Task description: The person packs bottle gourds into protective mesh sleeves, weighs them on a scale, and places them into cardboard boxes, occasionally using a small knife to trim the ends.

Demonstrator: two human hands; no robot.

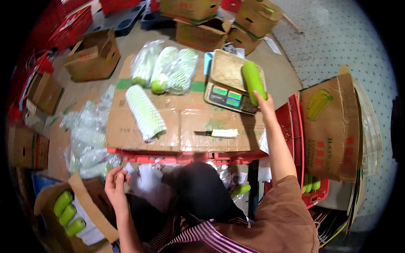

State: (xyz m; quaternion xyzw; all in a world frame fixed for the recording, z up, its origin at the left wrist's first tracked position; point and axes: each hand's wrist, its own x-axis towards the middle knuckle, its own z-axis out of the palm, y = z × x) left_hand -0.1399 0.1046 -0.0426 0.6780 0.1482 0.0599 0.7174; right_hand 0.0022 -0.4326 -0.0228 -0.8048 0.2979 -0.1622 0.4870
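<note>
My right hand [265, 102] grips the lower end of a smooth light-green gourd [253, 79], which lies over the right side of a digital scale's pan [227, 69]. The lit displays of the scale [227, 96] face me. My left hand [116, 183] hovers below the table's front left corner, loosely curled with nothing visible in it. On the cardboard-covered tabletop [190, 123] lies a gourd in a white foam net [145, 112]. A knife with a pale handle [224, 133] rests near the front edge, its dark blade to the left. Behind are bagged, netted gourds [167, 69].
At lower left, a carton [95, 208] holds several green gourds [68, 215]. Plastic-bagged gourds [90, 139] are piled left of the table. To the right stand a red crate [292, 123] and a banana carton [329, 126]. Open cardboard boxes [202, 33] sit behind.
</note>
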